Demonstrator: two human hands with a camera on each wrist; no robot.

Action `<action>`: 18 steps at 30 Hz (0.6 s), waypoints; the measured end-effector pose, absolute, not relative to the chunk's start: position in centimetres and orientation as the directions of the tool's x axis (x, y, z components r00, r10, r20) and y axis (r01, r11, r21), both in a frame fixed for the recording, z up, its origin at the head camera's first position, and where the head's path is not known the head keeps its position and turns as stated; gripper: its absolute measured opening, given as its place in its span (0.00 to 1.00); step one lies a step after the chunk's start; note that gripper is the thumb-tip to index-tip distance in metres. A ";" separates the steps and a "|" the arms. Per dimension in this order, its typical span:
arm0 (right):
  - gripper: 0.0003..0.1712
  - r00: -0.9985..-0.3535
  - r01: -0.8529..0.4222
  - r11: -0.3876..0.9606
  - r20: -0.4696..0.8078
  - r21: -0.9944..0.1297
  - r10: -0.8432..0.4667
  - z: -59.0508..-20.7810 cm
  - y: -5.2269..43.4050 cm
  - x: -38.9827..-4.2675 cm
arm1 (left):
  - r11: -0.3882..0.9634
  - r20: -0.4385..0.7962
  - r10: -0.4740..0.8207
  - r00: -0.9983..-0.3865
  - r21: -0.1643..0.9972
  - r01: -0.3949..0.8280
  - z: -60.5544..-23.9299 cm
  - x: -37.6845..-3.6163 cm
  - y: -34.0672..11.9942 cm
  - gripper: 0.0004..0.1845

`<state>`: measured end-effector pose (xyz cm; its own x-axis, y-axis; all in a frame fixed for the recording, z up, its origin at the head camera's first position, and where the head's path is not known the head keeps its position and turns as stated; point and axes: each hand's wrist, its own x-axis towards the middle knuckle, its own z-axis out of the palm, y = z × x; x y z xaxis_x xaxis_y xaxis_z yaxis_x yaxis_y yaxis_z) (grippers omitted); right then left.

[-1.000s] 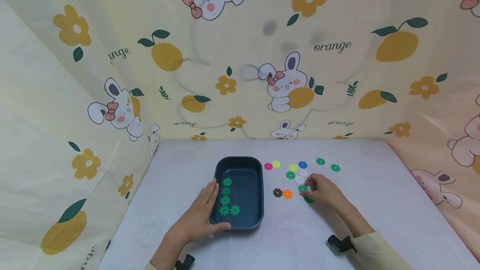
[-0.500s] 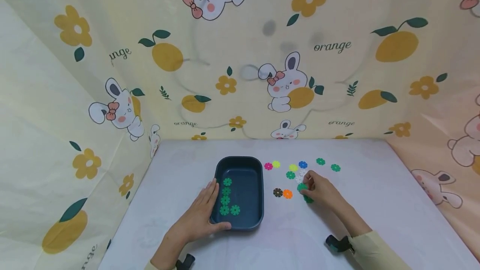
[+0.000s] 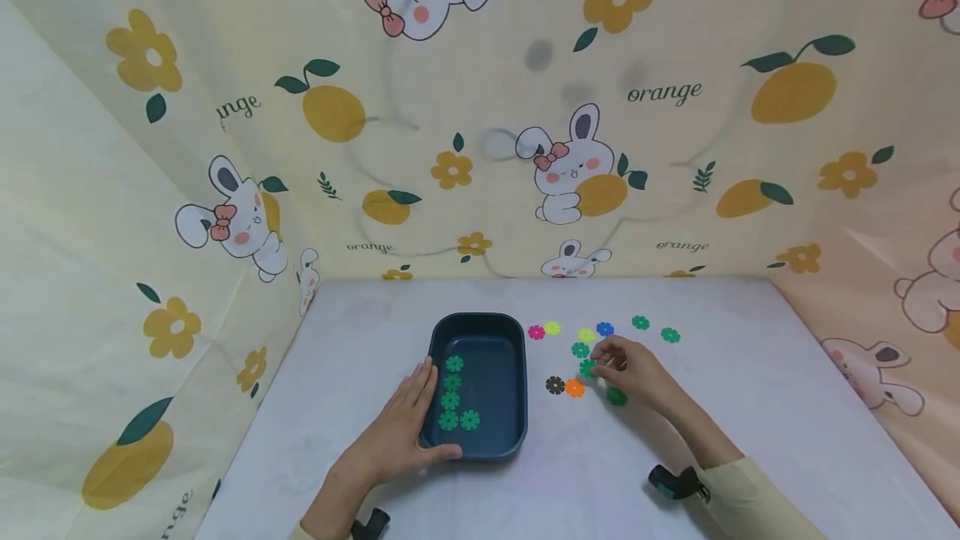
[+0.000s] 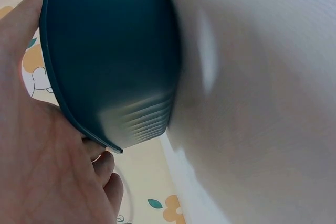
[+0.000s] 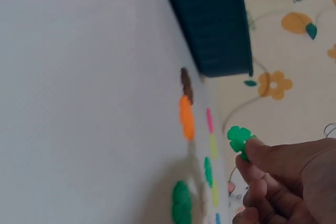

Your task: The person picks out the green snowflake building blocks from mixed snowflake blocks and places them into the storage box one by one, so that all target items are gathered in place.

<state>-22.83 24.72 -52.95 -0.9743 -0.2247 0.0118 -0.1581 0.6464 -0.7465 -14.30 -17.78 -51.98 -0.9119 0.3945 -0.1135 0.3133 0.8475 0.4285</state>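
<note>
The right hand (image 3: pixel 633 369) pinches a green piece (image 5: pixel 238 137) between its thumb and a fingertip, the other fingers loosely bent, holding it off the tabletop (image 3: pixel 360 307) to the right of the tray (image 3: pixel 498 382). The pinch takes only one edge, so most of the petals show; a light touch should be enough for something this thin, since squeezing harder could make it twist or slip.

The left hand (image 3: pixel 401 423) lies with fingers nearly straight along the tray's left wall and thumb over its near edge, a sound way, I judge, to steady it without tipping.

Five green pieces (image 3: pixel 450 400) lie inside the tray, towards its left. A dark brown piece (image 3: pixel 555 385) and an orange piece (image 3: pixel 574 388) lie near the tray's right side, so keeping the held piece high there would avoid brushing them
</note>
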 end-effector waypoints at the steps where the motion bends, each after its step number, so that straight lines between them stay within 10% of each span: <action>1: 0.10 -0.973 -0.170 0.640 0.027 -0.749 -0.228 -52.7 24.5 -22.8 | 0.848 -0.114 0.394 -0.912 0.429 0.312 -52.0 -14.3 -17.8 0.70; 18: 0.06 -0.930 -0.292 0.538 0.105 -0.791 -0.352 -49.5 20.0 -23.1 | 0.843 -0.101 0.404 -0.909 0.426 0.327 -52.3 -14.3 -17.9 0.69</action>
